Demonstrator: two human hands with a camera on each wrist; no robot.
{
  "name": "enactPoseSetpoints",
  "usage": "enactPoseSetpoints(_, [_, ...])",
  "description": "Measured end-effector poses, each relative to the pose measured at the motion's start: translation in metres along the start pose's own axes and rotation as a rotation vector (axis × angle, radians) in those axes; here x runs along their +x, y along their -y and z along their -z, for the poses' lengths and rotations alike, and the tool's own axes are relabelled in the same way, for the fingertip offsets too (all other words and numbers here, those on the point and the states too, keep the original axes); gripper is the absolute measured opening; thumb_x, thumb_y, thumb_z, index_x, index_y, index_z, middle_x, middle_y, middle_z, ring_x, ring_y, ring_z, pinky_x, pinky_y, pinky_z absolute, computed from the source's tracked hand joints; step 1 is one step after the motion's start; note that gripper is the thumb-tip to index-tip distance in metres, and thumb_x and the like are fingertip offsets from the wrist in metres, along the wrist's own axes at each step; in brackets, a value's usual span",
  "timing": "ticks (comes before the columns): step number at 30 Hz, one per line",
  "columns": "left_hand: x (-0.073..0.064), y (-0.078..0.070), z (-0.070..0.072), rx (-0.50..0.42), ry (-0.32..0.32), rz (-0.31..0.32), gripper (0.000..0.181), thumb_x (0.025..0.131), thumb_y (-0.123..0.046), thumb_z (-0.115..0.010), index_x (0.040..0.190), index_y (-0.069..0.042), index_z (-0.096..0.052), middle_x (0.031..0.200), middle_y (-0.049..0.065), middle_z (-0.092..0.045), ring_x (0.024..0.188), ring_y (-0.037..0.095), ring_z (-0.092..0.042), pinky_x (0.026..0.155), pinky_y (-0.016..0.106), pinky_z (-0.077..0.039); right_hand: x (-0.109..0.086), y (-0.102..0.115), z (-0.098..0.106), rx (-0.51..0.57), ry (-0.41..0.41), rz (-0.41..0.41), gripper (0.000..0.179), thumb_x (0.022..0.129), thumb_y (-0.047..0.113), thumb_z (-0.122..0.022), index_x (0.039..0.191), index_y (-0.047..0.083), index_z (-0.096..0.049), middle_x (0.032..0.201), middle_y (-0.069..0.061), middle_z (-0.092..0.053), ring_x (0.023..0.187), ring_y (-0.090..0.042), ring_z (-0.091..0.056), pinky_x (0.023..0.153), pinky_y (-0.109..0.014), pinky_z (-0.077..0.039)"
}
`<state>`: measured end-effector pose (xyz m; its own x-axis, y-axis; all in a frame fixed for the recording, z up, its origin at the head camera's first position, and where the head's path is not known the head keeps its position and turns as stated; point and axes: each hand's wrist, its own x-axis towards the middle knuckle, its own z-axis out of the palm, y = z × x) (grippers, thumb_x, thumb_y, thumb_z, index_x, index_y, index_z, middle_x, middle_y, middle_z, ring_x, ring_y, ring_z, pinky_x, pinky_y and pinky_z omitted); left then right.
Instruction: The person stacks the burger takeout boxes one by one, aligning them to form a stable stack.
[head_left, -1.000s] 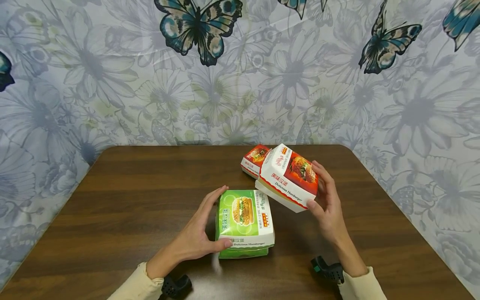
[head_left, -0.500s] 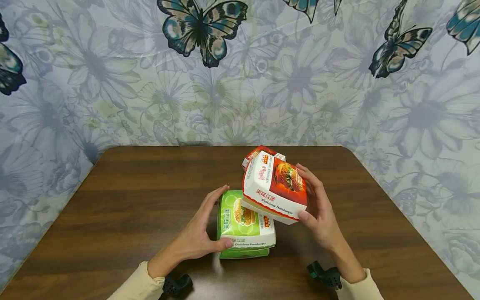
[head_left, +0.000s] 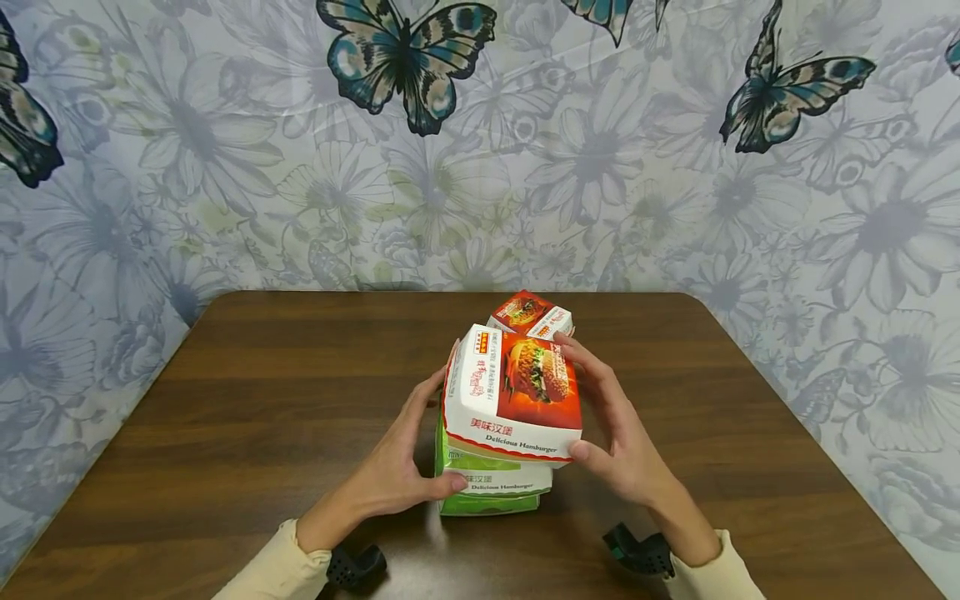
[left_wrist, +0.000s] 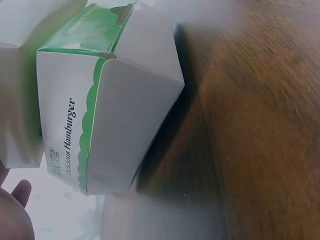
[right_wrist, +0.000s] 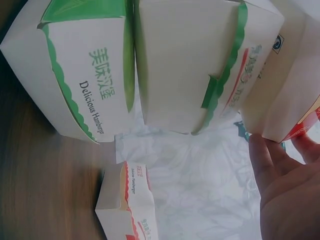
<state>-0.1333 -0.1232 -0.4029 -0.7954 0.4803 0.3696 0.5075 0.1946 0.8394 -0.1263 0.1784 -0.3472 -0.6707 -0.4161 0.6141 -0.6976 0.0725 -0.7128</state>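
Observation:
My right hand (head_left: 611, 429) grips a red-and-white hamburger box (head_left: 536, 379) by its right side, thumb near the front corner and fingers toward the back. It sits over two stacked green-and-white hamburger boxes, hiding most of the upper one's (head_left: 517, 481) top. Whether it touches that top I cannot tell. Of the lower green box (head_left: 491, 505), only a green strip shows in the head view; its lettered side (left_wrist: 70, 120) fills much of the left wrist view. My left hand (head_left: 393, 471) holds the upper green box at its left, thumb against the front.
Another red hamburger box (head_left: 525, 312) stands behind the stack toward the table's far edge. The brown wooden table (head_left: 300, 375) stretches to both sides. A flower-and-butterfly patterned cloth (head_left: 585, 167) hangs behind it. Dark devices are strapped to both wrists.
The red box in my right hand has moved left and toward me, from beside the far red box to over the green stack, and turned straighter. The left hand stays in place.

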Motion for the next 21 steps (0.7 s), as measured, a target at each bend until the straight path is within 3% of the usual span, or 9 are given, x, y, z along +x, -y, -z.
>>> enactPoseSetpoints(11, [-0.013, -0.003, -0.004, -0.022, -0.010, 0.006, 0.117, 0.075, -0.028, -0.087, 0.165, -0.034, -0.014, 0.160, -0.001, -0.033, 0.146, 0.031, -0.032, 0.109, 0.073, -0.029, -0.008, 0.001, -0.010, -0.028, 0.061, 0.032, 0.076, 0.096, 0.036, -0.065, 0.155, -0.001, -0.035, 0.167, -0.020, -0.023, 0.151, -0.032, -0.030, 0.115, -0.030, -0.038])
enactPoseSetpoints(21, [-0.013, 0.000, -0.001, -0.040, 0.010, -0.028, 0.116, 0.077, -0.023, -0.087, 0.166, -0.031, -0.013, 0.162, 0.000, -0.031, 0.146, 0.028, -0.033, 0.109, 0.071, -0.031, -0.005, 0.006, -0.014, -0.043, 0.091, 0.029, 0.080, 0.099, 0.048, -0.060, 0.157, 0.000, -0.033, 0.168, -0.019, -0.021, 0.152, -0.034, -0.027, 0.119, -0.031, -0.033])
